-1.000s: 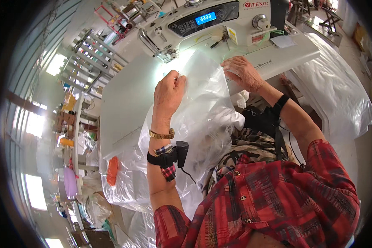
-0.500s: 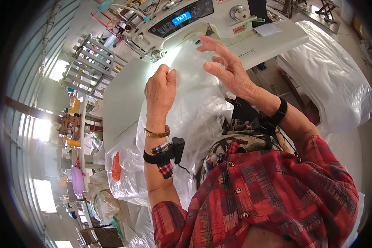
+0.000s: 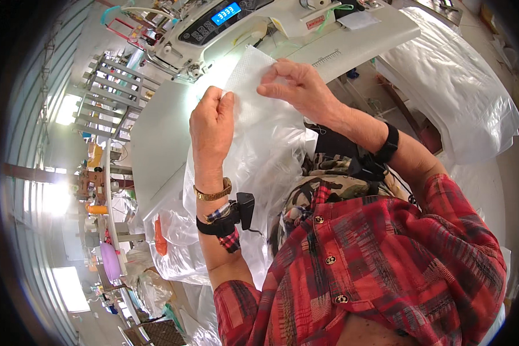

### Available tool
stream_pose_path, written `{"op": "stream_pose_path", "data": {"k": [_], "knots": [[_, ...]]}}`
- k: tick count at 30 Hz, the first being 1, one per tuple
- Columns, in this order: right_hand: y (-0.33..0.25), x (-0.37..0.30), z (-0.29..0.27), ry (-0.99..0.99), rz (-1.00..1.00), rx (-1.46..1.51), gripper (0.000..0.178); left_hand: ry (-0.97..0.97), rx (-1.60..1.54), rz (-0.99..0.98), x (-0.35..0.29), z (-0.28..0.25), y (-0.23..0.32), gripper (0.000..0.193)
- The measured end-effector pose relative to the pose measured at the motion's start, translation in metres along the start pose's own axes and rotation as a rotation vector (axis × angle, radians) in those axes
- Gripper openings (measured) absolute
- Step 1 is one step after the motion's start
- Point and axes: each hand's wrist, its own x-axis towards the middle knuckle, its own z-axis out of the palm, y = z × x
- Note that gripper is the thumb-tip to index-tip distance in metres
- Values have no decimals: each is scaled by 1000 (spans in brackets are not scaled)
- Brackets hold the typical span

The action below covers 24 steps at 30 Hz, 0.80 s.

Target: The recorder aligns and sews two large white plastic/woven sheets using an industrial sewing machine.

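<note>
A translucent white plastic sheet (image 3: 251,118) with a fine woven-looking texture runs from the sewing machine (image 3: 213,43) down to my lap. My left hand (image 3: 212,124) pinches its left edge between thumb and bent fingers, just in front of the lit needle area. One corner of the sheet stands up between my hands. My right hand (image 3: 303,89) is over the sheet's right side, fingers curved and thumb slightly apart from the forefinger; I see nothing gripped in it. The needle itself is lost in the glare.
More clear plastic sheeting (image 3: 452,86) hangs over a surface on the right. An orange-red piece (image 3: 160,236) lies among plastic at the left. A slatted grey rack (image 3: 118,86) stands beyond the table (image 3: 161,132). A light green strip (image 3: 334,11) lies on the machine.
My right hand has moved left and its spread fingers have drawn in toward the thumb. My left hand keeps its pinch on the sheet, whose corner now stands up more. The whole view has shifted slightly.
</note>
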Motion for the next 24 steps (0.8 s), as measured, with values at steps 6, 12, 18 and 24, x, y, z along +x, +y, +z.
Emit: {"op": "stream_pose_path", "data": {"k": [6,12,18,24], "knots": [[-3,10,0,-49,5,267,18,-76,-379,-20,0,-3,-15,31],[-14,5,10,-7,-8,165,17,54,-484,73,-4,-5,-19,26],[-12,7,21,90,-27,114,13,258,50,355,-16,-15,35,23],[-1,12,35,170,-288,35,10,179,-15,306,-5,-20,5,20]]}}
